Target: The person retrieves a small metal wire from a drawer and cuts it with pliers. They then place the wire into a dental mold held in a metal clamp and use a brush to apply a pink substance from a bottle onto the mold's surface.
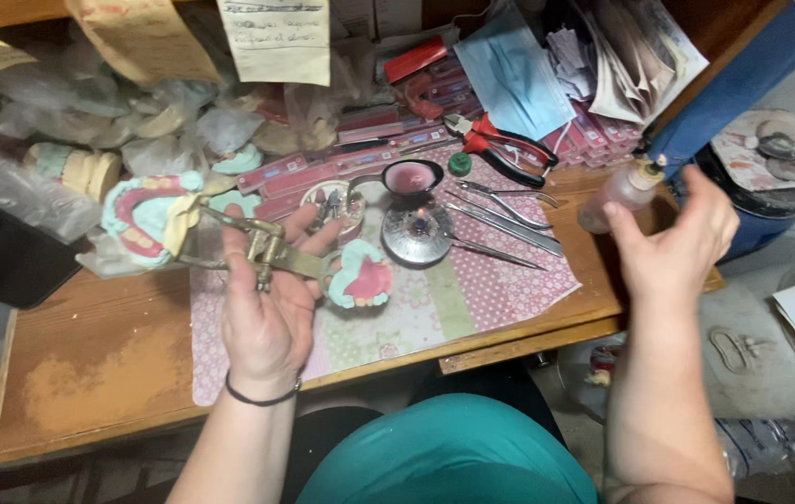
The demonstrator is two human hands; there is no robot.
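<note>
Step in hand, judged: inspection/positioning of a mounted denture set, w/ liquid from the bottle likely due next.

Left hand [267, 317]: palm up over the bench [90, 364], fingers curled loosely round the brass hinged frame [262, 250]. The frame is opened out. One arm carries a teal plaster cast w/ pink gum and teeth [146, 219], out to the frame's left; the other arm carries a second teal-and-pink cast [360, 277], at the frame's right, just above the patterned mat [472, 289].

Right hand [682, 238]: raised well right of the frame, fingers spread, holding nothing. Thumb tip sits just beside the small clear squeeze bottle [626, 191], which stands near the bench's right edge; touching or apart: cannot tell.

Also right of the frame: ladle w/ pink wax [411, 177], round metal burner [416, 233], steel hand tools [500, 219], red-handled pliers [505, 145].

Next move calls for: right hand closing on the bottle w/o tipping it; left hand keeping the frame level so both casts stay open to view.
</note>
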